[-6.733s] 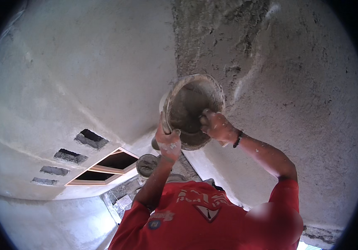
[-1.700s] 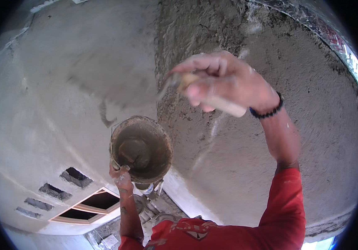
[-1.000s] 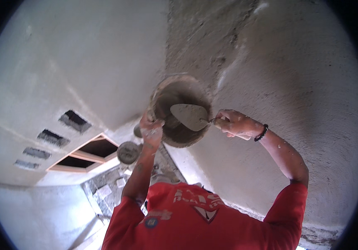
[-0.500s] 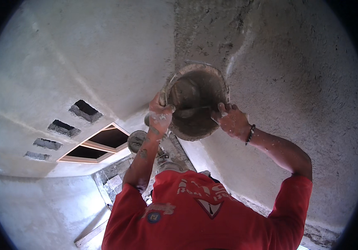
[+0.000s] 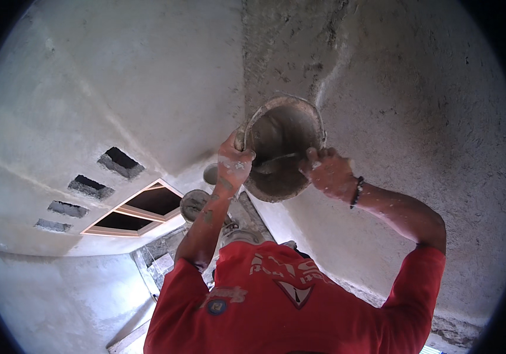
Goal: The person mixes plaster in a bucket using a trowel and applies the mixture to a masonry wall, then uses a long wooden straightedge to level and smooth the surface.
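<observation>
My left hand grips the rim and handle at the left side of a mortar-crusted bucket, which is tilted toward me with wet grey mortar inside. At the bucket's right edge, my right hand is closed on a trowel; its blade is down in the bucket, mostly obscured by mortar and shadow. Both hands and forearms are spattered grey. Behind the bucket, a rough, dark strip of plaster adjoins a smoother, paler wall surface.
A second mortar container and a smaller round container are below and left of the bucket. To the left are several rectangular wall openings and a wooden window frame. Cluttered floor shows beyond my red shirt.
My right hand has come down from raised with the trowel to the bucket; the blade, flat over the mouth a second ago, is now inside. The bucket has shifted slightly right.
</observation>
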The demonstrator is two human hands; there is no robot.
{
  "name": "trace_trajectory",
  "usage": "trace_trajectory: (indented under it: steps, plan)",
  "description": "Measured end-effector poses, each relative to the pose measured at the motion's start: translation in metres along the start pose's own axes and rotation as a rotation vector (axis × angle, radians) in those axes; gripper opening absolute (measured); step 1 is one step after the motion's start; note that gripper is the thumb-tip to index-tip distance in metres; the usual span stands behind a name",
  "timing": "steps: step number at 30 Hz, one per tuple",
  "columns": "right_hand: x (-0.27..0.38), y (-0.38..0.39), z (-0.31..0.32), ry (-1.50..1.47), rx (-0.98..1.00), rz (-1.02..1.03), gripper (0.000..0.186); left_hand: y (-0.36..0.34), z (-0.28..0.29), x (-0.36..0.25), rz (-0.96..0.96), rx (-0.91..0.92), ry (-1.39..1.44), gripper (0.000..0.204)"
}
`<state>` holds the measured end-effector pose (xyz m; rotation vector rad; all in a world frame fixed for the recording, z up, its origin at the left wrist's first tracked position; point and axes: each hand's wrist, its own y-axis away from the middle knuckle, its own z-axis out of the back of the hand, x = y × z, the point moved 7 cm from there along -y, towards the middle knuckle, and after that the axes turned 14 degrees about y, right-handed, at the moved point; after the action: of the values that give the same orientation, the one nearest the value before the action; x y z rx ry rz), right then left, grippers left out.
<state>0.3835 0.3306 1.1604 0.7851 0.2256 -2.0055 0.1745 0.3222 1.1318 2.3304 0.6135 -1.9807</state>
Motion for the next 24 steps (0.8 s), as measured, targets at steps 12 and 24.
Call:
trace_trajectory:
  steps: [12,24]
  plan:
    - [0.021,-0.006,-0.017,0.016,0.078,0.009,0.042,-0.007,-0.005,-0.001,-0.111,-0.042,-0.091,0.048]
    - [-0.019,-0.052,-0.076,-0.099,0.114,-0.016,0.013,-0.008,-0.025,0.002,-0.064,-0.028,-0.391,0.06]
